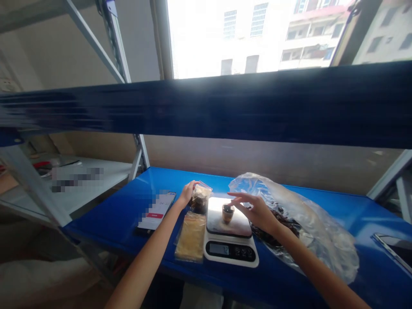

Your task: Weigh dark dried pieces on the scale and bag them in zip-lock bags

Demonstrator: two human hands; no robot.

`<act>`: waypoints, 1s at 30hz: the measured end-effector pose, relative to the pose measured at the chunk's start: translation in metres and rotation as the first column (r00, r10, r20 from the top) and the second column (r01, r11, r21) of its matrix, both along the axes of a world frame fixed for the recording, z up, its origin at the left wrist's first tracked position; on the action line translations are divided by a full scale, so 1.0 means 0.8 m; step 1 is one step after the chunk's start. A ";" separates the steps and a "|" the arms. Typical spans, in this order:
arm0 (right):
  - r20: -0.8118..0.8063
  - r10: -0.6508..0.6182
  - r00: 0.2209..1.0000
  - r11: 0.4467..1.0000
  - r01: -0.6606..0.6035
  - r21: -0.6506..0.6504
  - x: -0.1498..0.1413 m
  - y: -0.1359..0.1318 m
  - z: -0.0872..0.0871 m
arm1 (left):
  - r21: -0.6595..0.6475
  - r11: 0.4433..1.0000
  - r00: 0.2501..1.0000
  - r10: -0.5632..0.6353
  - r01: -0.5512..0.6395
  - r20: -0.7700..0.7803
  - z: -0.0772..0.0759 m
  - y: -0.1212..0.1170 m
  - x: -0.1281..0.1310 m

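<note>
My left hand (187,194) is closed on the upper left edge of a small clear zip bag (200,201) with dark and pale contents. My right hand (255,209) hovers over a small tan cup (227,216) filled with something dark. Its thumb and a fingertip come together at the cup's rim, while another finger stretches out above; whatever they pinch is too small to name. Beneath the cup is a white kitchen scale (231,254) with a metal plate, its display showing a reading around 72. A flat zip bag of yellowish content (191,236) lies left of the scale.
A large clear plastic bag (318,223) with dark strips spreads to the right of the scale. On the blue table (119,212) a phone (157,212) lies at left, another device (394,249) at right. A blue shelf beam (206,107) crosses above. Another person's arm (8,182) shows far left.
</note>
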State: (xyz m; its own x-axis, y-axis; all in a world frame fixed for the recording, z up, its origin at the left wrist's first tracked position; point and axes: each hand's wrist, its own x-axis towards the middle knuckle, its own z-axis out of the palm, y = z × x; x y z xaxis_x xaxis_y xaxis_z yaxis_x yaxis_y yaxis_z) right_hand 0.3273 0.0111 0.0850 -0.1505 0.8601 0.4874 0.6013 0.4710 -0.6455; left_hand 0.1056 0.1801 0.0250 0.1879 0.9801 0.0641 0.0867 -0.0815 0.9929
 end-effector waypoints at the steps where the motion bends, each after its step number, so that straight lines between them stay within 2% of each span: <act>1: 0.003 -0.001 1.000 1.000 0.001 -0.003 0.001 -0.001 0.000 | 0.003 1.000 1.000 -0.006 0.006 -0.002 0.001 -0.001 -0.001; 3: -0.003 -0.056 0.998 0.998 0.056 0.009 0.008 -0.002 0.002 | 0.012 1.000 1.000 -0.008 0.009 -0.011 0.003 -0.003 -0.004; 7: 0.000 -0.291 0.957 0.957 0.291 0.023 0.040 0.001 0.011 | 0.060 0.997 0.994 0.050 -0.044 -0.100 0.010 -0.005 -0.013; 9: 0.129 -0.388 0.913 0.917 0.396 -0.051 0.060 0.000 0.011 | 0.080 0.994 0.989 0.083 -0.073 -0.125 0.012 -0.007 -0.014; 12: 0.349 -0.436 0.829 0.854 0.504 -0.130 0.082 -0.002 0.002 | 0.092 0.991 0.984 0.108 -0.096 -0.141 0.014 -0.008 -0.013; 17: 0.428 -0.390 0.815 0.832 0.512 -0.216 0.088 -0.003 -0.011 | 0.119 0.989 0.971 0.110 -0.086 -0.214 0.014 -0.008 -0.012; 22: 0.461 -0.445 0.768 0.791 0.578 -0.200 0.082 -0.004 -0.006 | 0.071 0.993 0.944 0.111 -0.093 -0.312 0.016 -0.008 -0.016; 30: 0.475 -0.363 0.802 0.811 0.523 -0.262 0.091 -0.001 -0.012 | 0.170 0.969 0.830 0.241 -0.178 -0.504 0.020 -0.005 -0.023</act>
